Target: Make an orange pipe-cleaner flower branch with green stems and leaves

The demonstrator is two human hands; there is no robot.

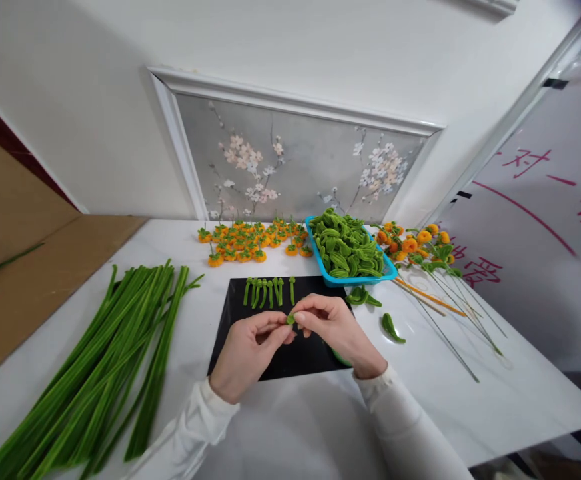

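My left hand (248, 352) and my right hand (337, 331) meet over a black mat (295, 360) on the white table. Both pinch a small green pipe-cleaner piece (291, 319) between their fingertips. More green shows under my right palm at the mat's edge. Just beyond my hands, a row of short bent green pieces (267, 291) lies on the mat's far end.
A big bundle of long green pipe cleaners (115, 360) lies at the left. A blue tray (325, 270) full of green leaf shapes stands behind the mat. Small orange flowers (250, 241) line the wall; stemmed orange flowers (420, 247) and loose leaves (391, 327) lie at the right.
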